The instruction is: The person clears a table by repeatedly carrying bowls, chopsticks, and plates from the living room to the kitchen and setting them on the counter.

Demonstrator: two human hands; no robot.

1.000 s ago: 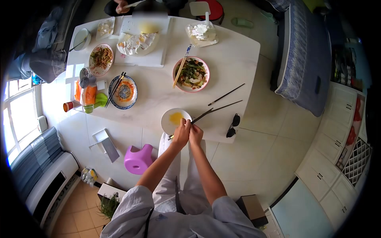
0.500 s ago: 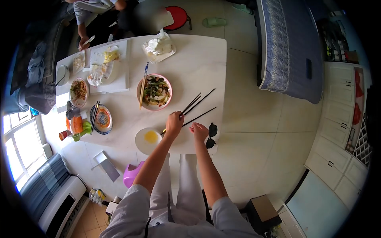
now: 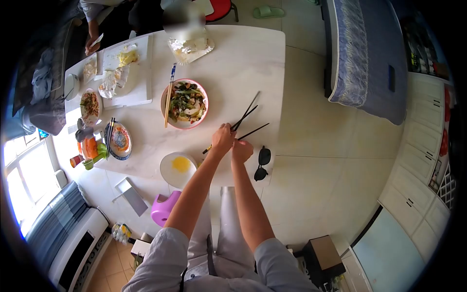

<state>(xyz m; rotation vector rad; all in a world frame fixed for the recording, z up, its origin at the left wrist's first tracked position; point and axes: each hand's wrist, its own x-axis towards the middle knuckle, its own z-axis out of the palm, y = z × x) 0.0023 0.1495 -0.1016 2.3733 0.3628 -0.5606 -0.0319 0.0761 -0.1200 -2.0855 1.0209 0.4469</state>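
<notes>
My left hand point(image 3: 223, 138) is closed on dark chopsticks point(image 3: 246, 116), whose thin ends point up and to the right. Close beside it, my right hand point(image 3: 242, 151) has its fingers closed at another dark chopstick point(image 3: 254, 131). A yellow-marked chopstick end point(image 3: 207, 149) shows left of my left hand. To the left of my wrists sits a white bowl point(image 3: 167, 171) with yellow liquid. Black sunglasses point(image 3: 262, 163) lie right of my right hand. Above my hands is a pink-rimmed bowl of vegetables point(image 3: 187, 105), with wooden chopsticks point(image 3: 169, 97) across its left rim.
Further left are a patterned blue plate point(image 3: 118, 140) with dark chopsticks, a dish of food point(image 3: 91, 107) and a white board point(image 3: 146, 73) with foil. Crumpled foil point(image 3: 189, 47) lies at the far edge. Another person's hand point(image 3: 91, 46) is beyond the table's far left corner.
Since the middle frame, my right hand has moved left and up, close to my left hand, and its fingers have closed. The chopsticks in my left hand now cross.
</notes>
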